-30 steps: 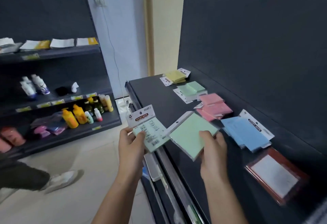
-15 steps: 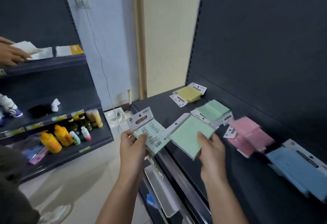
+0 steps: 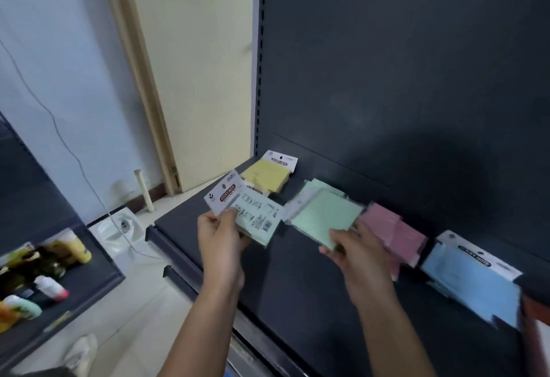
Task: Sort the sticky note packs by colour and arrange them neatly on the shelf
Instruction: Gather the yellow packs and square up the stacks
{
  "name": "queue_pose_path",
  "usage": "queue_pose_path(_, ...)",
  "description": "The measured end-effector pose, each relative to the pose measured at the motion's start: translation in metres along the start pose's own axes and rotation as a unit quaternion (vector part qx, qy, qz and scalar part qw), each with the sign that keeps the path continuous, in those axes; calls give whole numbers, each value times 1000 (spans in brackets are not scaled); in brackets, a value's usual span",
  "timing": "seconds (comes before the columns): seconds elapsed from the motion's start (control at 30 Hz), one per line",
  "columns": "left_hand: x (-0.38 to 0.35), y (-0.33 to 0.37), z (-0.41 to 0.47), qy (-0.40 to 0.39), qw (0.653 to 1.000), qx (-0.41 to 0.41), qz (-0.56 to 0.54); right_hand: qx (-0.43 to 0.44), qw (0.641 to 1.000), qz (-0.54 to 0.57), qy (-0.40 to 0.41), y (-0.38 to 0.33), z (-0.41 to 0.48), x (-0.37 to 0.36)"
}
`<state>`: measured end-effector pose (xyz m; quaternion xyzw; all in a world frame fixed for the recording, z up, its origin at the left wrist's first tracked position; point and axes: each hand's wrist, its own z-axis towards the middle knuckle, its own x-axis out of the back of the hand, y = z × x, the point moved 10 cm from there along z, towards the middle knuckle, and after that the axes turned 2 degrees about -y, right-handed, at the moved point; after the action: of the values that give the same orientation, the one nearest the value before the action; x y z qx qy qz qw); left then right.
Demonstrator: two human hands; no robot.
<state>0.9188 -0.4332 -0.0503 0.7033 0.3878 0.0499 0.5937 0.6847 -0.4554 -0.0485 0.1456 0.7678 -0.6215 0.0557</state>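
My left hand pinches the printed green pack, right hand the plain green pack, just beside the green pile; they look light and slick, so I'd grip pad edges.

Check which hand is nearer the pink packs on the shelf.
Right. The right hand, gripping a green pack, sits just left of the pink packs. The left hand, holding a second green pack, is farther left, beyond the right hand.

"STICKY NOTE" heads the green pack, yellow pack and blue pack.
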Motion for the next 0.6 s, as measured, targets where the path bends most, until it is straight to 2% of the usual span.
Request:
queue_pose_path(0.23, -47, 13, 32, -26, 999, -43, 4, -19, 999, 28, 27, 5, 62, -3)
queue_pose_path(0.33, -74, -4, 43, -80, 996, -8, 25, -22, 998, -5, 55, 12, 73, 1)
queue_pose_path(0.47, -112, -35, 57, -158, 982, 48, 89, 22, 992, -68, 105, 9, 78, 2)
queue_pose_path(0.6, -139, -53, 67, -239, 956, 32, 169, 39, 978, -157, 130, 4, 76, -3)
